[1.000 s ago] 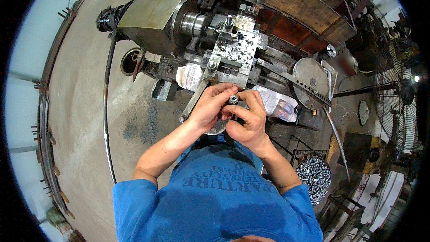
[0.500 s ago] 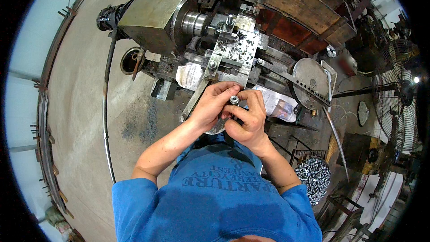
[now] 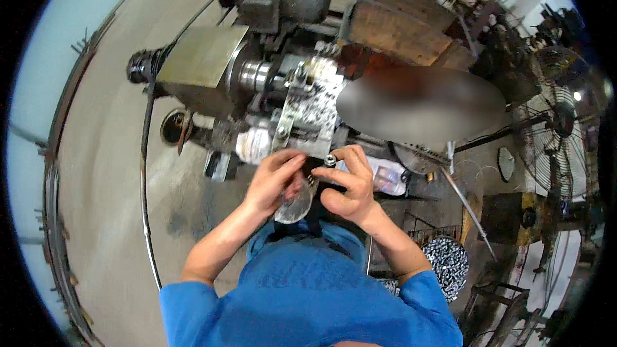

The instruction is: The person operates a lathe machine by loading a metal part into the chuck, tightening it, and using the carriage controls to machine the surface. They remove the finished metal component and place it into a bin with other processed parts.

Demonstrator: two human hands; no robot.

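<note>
In my right hand (image 3: 350, 186), a small shiny metal ring-shaped part (image 3: 330, 160) with a hole through its middle is pinched between the fingers. My left hand (image 3: 273, 183) is just to its left, apart from the right, with fingers curled in and thumb against the forefinger. Motion blurs its lower fingers, so whatever they may hold is hidden. Below both hands is a round grey metal plate (image 3: 292, 209). Just beyond them lies the lathe's flat carriage (image 3: 305, 106), strewn with dark metal chips.
The lathe's headstock (image 3: 199, 58) and its bright spindle (image 3: 255, 76) stand at the far left, with a motor (image 3: 283, 0) behind. A round basket of small metal parts (image 3: 447, 266) is at my right. A large fan (image 3: 556, 128) stands farther right. A grey blur covers an area right of the carriage.
My hands have come apart; the right keeps the metal part while the left has moved away to the left. The whole view has shifted, showing more of the motor and the round plate.
</note>
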